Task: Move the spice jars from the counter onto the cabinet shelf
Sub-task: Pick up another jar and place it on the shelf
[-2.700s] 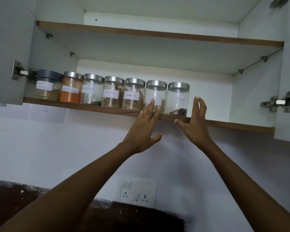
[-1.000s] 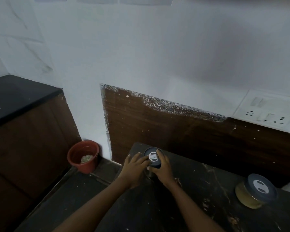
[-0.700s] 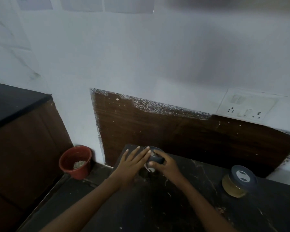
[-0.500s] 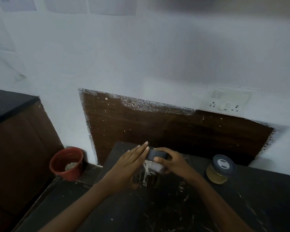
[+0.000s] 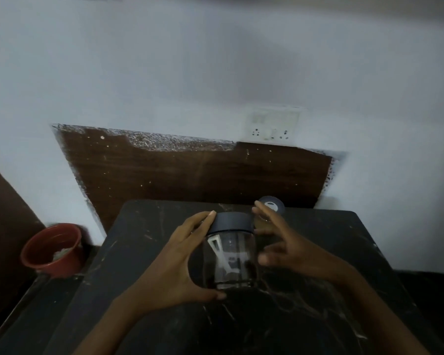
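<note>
Head view shows the clear glass jar (image 5: 229, 254) with the dark lid now raised off the black counter (image 5: 318, 290) and held in front of the person, where half a second ago it was only being gathered up low on the counter top. The left hand (image 5: 174, 262) carries it, fingers along the lid's side and thumb curled under the base. The right hand (image 5: 285, 248) is spread loosely just beside the jar's right side; its fingers are blurred and I cannot tell whether they touch the glass. A white label or strip shows through the jar wall, with something dark at the bottom.

The second dark-lidded jar (image 5: 271, 204) has stayed on the counter near the brown wall panel (image 5: 190, 170), partly hidden behind the right fingertips. A red pot (image 5: 52, 248) sits on the lower ledge to the left, and a switch plate (image 5: 272, 125) is on the wall.

So the pickup looks done: this jar appears ready for the carry up to the cabinet shelf, which is out of view, and at least one more jar remains to be moved.
</note>
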